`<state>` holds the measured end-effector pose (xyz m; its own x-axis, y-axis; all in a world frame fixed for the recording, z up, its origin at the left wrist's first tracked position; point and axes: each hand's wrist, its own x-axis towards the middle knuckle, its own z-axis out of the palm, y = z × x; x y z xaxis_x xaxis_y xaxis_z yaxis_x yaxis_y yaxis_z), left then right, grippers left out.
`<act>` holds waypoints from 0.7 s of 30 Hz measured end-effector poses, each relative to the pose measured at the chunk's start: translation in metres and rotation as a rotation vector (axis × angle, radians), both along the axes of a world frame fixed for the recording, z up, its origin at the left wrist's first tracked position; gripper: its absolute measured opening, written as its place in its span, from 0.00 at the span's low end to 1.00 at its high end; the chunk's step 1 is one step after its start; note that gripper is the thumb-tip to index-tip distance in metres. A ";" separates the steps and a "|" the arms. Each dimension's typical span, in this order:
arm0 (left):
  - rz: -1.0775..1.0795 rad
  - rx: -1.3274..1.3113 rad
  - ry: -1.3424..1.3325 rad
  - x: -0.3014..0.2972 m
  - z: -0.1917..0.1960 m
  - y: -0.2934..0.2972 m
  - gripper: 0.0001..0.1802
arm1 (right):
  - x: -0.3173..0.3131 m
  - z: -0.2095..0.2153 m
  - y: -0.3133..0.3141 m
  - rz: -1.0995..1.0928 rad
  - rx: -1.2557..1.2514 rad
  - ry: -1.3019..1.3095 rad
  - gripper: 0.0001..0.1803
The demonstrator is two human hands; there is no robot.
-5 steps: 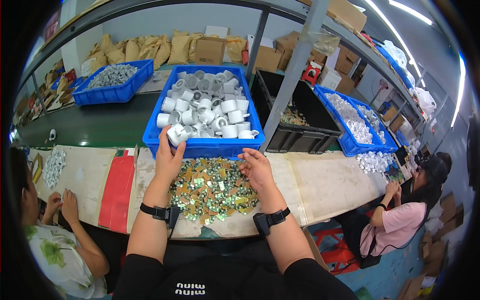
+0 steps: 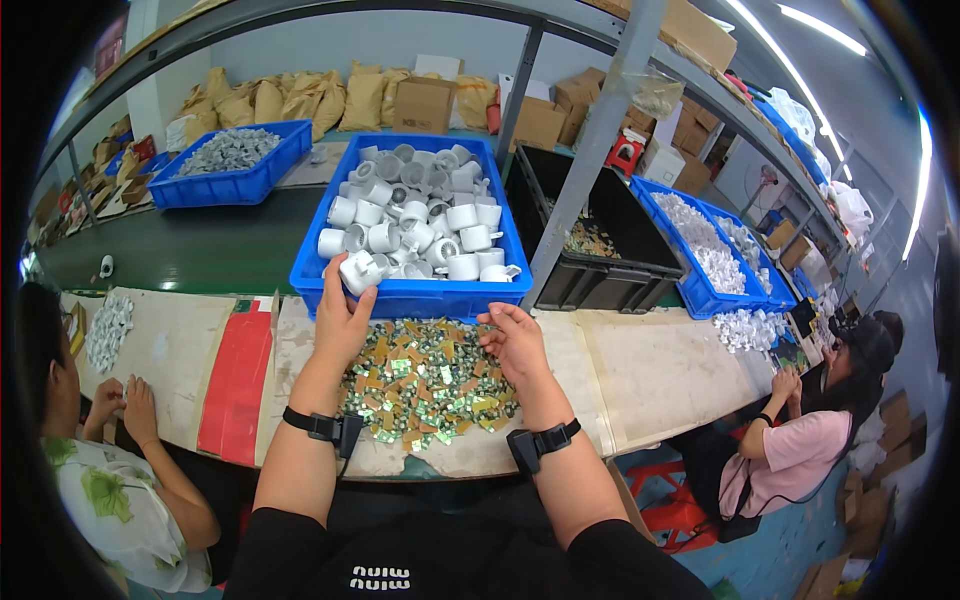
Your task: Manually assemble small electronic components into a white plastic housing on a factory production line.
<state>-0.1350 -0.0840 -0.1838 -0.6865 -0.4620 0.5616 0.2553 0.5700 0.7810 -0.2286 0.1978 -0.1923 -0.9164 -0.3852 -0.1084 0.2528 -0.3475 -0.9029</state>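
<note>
My left hand [image 2: 342,318] is closed around a white cup-shaped plastic housing [image 2: 360,272] at the near left corner of a blue crate [image 2: 420,296]. Many similar white housings [image 2: 420,235] fill that crate, lying at all angles. Over the right side of a spread of small green and tan circuit boards [image 2: 430,385], my right hand [image 2: 516,345] has its fingers curled, thumb and fingertips close together. Whatever its fingertips may hold is too small to make out. The boards lie loose on the worn table between my forearms.
A black crate [image 2: 610,290] with circuit boards stands right of the blue one, behind a grey metal post [image 2: 590,150]. More blue crates of parts [image 2: 715,295] sit farther right and at the far left. Co-workers sit on both sides, with a green belt [image 2: 200,245] behind the table.
The view has shifted slightly, so the crates sit a little farther right and lower in the picture. My left hand keeps its hold on the white housing; my right hand has hardly moved.
</note>
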 end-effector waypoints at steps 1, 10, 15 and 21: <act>-0.005 0.008 -0.018 0.001 0.000 0.000 0.35 | 0.000 0.000 0.000 -0.022 -0.020 0.002 0.09; -0.014 -0.011 -0.039 0.003 0.006 0.002 0.35 | -0.007 -0.007 0.006 -0.018 -0.221 0.110 0.06; 0.004 -0.053 0.001 0.002 0.006 0.003 0.35 | -0.006 -0.004 0.004 -0.050 -0.192 0.108 0.06; 0.008 -0.065 0.007 0.003 0.005 0.003 0.34 | -0.004 -0.005 0.005 -0.161 -0.061 0.153 0.07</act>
<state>-0.1323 -0.0814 -0.1785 -0.6789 -0.4299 0.5952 0.2558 0.6214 0.7405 -0.2324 0.2032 -0.1973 -0.9705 -0.2345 0.0558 0.0512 -0.4270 -0.9028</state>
